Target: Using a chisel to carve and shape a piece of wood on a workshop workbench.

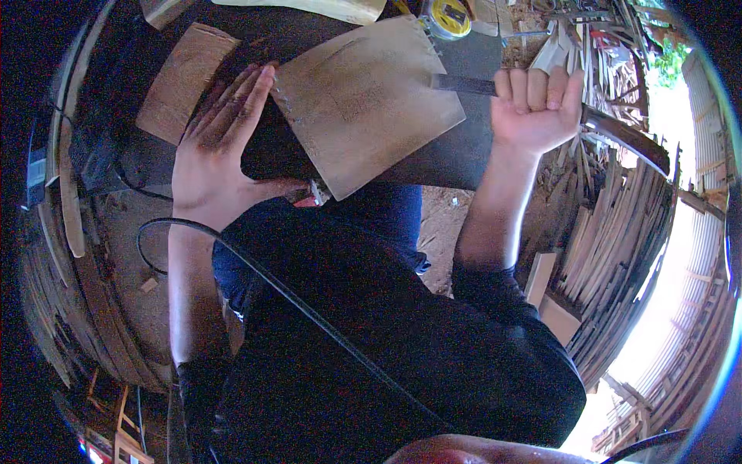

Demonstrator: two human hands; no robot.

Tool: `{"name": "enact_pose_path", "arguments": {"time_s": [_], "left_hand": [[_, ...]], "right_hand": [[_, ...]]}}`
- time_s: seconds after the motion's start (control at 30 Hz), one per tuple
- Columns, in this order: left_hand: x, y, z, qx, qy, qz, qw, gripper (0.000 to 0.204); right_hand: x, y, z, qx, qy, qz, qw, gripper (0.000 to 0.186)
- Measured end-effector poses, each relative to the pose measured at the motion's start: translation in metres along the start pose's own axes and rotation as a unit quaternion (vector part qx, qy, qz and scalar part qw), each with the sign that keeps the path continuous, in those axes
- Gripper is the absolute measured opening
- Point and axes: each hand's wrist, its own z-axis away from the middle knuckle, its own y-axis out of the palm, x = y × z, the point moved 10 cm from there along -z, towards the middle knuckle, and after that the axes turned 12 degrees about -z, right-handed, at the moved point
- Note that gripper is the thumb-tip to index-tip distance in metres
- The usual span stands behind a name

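A tan, four-sided wooden board (pixel 355 108) lies tilted on a dark work surface (pixel 471 155), with small marks along its left and right edges. My left hand (pixel 220 139) is open, its long fingers stretched out and its thumb spread. Its index fingertip reaches the board's upper left corner, and the thumb points toward the lower left edge. My right hand (pixel 537 104) is closed in a fist around the middle of a long, dark flat strip (pixel 468 84). One end of the strip overlaps the board's right edge; the other sticks out to the right.
A smaller wooden block (pixel 189 81) lies left of the board. A yellow tape measure (pixel 448 17) and a pale wood piece (pixel 325 8) are at the far edge. Stacked wood strips (pixel 607 240) stand at the right. A black cable (pixel 309 309) crosses in front of my body.
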Motion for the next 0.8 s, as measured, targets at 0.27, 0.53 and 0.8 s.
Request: {"name": "enact_pose_path", "arguments": {"time_s": [0.27, 0.53, 0.8], "left_hand": [[0.01, 0.0, 0.018, 0.046, -0.032, -0.025, 0.998, 0.117], [0.002, -0.007, 0.013, 0.022, -0.015, 0.001, 1.0, 0.118], [0.012, 0.003, 0.018, 0.051, -0.043, -0.006, 0.998, 0.117]], "right_hand": [[-0.094, 0.077, 0.029, 0.101, 0.162, -0.055, 0.98, 0.053], [-0.044, 0.039, 0.006, 0.031, 0.096, -0.114, 0.988, 0.052], [-0.102, 0.103, 0.026, 0.207, 0.125, -0.042, 0.969, 0.056]]}}
